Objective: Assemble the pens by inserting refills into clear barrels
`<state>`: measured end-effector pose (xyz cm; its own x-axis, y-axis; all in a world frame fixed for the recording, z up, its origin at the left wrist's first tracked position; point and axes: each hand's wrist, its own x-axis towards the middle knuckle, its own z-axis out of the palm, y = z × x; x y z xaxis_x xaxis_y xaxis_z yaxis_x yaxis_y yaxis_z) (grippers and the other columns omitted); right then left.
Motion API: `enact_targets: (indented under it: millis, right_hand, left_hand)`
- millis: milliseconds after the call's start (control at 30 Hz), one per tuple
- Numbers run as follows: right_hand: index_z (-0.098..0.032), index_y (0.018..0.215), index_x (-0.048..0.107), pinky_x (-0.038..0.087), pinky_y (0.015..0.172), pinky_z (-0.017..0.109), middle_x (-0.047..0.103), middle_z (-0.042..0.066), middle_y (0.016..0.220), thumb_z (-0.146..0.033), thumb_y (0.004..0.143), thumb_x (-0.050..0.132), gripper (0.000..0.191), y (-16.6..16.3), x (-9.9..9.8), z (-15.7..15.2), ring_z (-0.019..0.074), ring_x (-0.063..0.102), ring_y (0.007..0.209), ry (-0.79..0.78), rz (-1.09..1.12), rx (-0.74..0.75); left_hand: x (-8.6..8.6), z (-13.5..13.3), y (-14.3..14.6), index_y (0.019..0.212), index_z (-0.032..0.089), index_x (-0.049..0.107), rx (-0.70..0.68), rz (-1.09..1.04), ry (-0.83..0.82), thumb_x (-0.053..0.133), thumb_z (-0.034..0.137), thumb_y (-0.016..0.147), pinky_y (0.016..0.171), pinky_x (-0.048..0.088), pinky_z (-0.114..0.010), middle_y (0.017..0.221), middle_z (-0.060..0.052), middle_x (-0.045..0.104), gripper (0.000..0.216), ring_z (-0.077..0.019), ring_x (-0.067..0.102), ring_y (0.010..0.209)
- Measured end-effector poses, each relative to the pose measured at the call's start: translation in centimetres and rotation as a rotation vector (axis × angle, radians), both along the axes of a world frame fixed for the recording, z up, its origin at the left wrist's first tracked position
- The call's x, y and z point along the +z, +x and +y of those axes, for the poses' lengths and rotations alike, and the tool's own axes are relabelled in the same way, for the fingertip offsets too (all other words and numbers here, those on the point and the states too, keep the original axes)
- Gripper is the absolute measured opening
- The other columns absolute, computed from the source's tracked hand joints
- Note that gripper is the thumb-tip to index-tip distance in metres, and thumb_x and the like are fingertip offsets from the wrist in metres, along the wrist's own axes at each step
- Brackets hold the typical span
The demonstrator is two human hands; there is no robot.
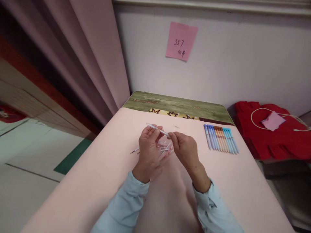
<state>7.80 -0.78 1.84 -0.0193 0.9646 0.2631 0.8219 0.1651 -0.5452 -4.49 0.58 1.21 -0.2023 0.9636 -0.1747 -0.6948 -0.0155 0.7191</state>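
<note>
A slim, pale whitish pen (157,128) is held slantwise above the table between my two hands. My left hand (150,142) is closed round its middle with thumb and fingers. At its lower right end, my right hand (182,142) pinches the tip; what exactly lies under those fingertips is hidden. Beneath and behind my left hand lies a loose pile of thin pen parts (165,147), white and pinkish, partly covered by the hand. Dark-tipped refills (135,150) stick out on its left side.
Right of my hands lies a neat row of blue, orange-brown and light-blue pens (221,139). A small thin piece (176,127) rests farther back on the pink tabletop (102,168). Beside the table, a red cloth-covered seat (257,139) carries a cable and pink paper. A curtain hangs left.
</note>
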Motion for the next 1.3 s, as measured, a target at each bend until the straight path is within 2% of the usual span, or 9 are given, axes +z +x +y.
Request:
enact_targets:
  millis: [100,233,400,600,833,967,1133,1200,1300]
  right_hand:
    - [-0.022,0.098,0.065,0.028,0.058,0.028,0.072,0.005,0.076,-0.040,0.102,0.037,0.033,-0.4,0.3,-0.2,0.0204,0.065,0.067,-0.082,-0.037,-0.026]
    - [-0.019,0.115,0.050,0.030,0.058,0.027,0.069,0.001,0.076,-0.032,0.090,0.054,0.028,-0.4,0.5,-0.4,0.0204,0.062,0.065,-0.114,0.062,-0.026]
    - [-0.023,0.096,0.053,0.031,0.058,0.026,0.066,-0.002,0.071,-0.032,0.092,0.051,0.010,0.3,0.6,-0.3,0.0172,0.058,0.059,-0.094,0.163,0.045]
    - [-0.023,0.071,0.062,0.032,0.060,0.027,0.071,0.002,0.070,-0.048,0.101,0.039,0.045,0.5,0.7,-0.3,0.0178,0.063,0.064,-0.082,0.150,-0.013]
    - [-0.022,0.107,0.056,0.030,0.058,0.026,0.067,0.000,0.069,-0.040,0.092,0.053,0.024,-0.2,0.5,-0.3,0.0199,0.062,0.063,-0.076,0.113,-0.045]
    - [-0.023,0.092,0.057,0.031,0.057,0.025,0.068,-0.002,0.070,-0.037,0.092,0.053,0.014,0.3,0.7,-0.3,0.0164,0.058,0.059,-0.068,0.180,-0.008]
    - [-0.023,0.066,0.063,0.033,0.059,0.026,0.068,0.001,0.063,-0.051,0.100,0.037,0.052,0.6,0.9,-0.3,0.0158,0.060,0.059,-0.110,0.167,-0.016]
    - [-0.023,0.066,0.066,0.033,0.059,0.026,0.069,0.002,0.063,-0.055,0.101,0.034,0.056,0.6,0.9,-0.3,0.0162,0.061,0.059,-0.125,0.155,-0.030]
    - [-0.024,0.087,0.068,0.032,0.057,0.025,0.070,-0.001,0.067,-0.054,0.093,0.053,0.035,0.6,0.9,-0.2,0.0164,0.060,0.060,-0.109,0.154,-0.025]
  left_hand:
    - [-0.1,-0.1,0.0,0.091,0.016,0.060,-0.007,0.000,0.001,0.080,0.017,0.070,0.071,0.053,-0.025,0.090,-0.002,0.070,0.029,-0.0117,0.065,0.074]
    - [0.1,-0.1,-0.1,0.093,0.017,0.059,-0.022,-0.002,-0.002,0.079,0.018,0.072,0.071,0.053,-0.024,0.093,-0.002,0.069,0.029,-0.0116,0.066,0.078]
    - [0.2,-0.1,-0.3,0.093,0.017,0.059,-0.006,0.001,0.008,0.080,0.017,0.070,0.072,0.053,-0.023,0.092,-0.002,0.068,0.031,-0.0116,0.065,0.078]
    - [0.1,-0.1,0.0,0.091,0.017,0.060,-0.008,0.017,0.001,0.079,0.018,0.071,0.072,0.054,-0.024,0.091,-0.002,0.068,0.028,-0.0114,0.065,0.075]
    - [-0.1,0.0,-0.2,0.089,0.017,0.061,0.009,0.002,0.003,0.080,0.018,0.070,0.073,0.052,-0.023,0.093,-0.002,0.068,0.026,-0.0105,0.064,0.078]
    - [-0.1,0.0,-0.3,0.088,0.017,0.062,0.024,-0.013,0.007,0.082,0.018,0.068,0.076,0.052,-0.022,0.093,-0.002,0.067,0.028,-0.0104,0.064,0.080]
    - [0.1,-0.1,-0.1,0.091,0.017,0.062,0.009,0.007,-0.012,0.081,0.019,0.069,0.072,0.053,-0.023,0.091,-0.002,0.067,0.029,-0.0108,0.064,0.076]
    - [0.1,-0.1,-0.1,0.091,0.017,0.061,0.004,0.011,-0.017,0.081,0.018,0.068,0.070,0.053,-0.024,0.091,-0.002,0.068,0.030,-0.0109,0.064,0.074]
    - [0.1,-0.2,0.0,0.090,0.017,0.060,-0.015,0.013,-0.017,0.079,0.018,0.069,0.069,0.053,-0.024,0.091,-0.002,0.068,0.028,-0.0115,0.064,0.075]
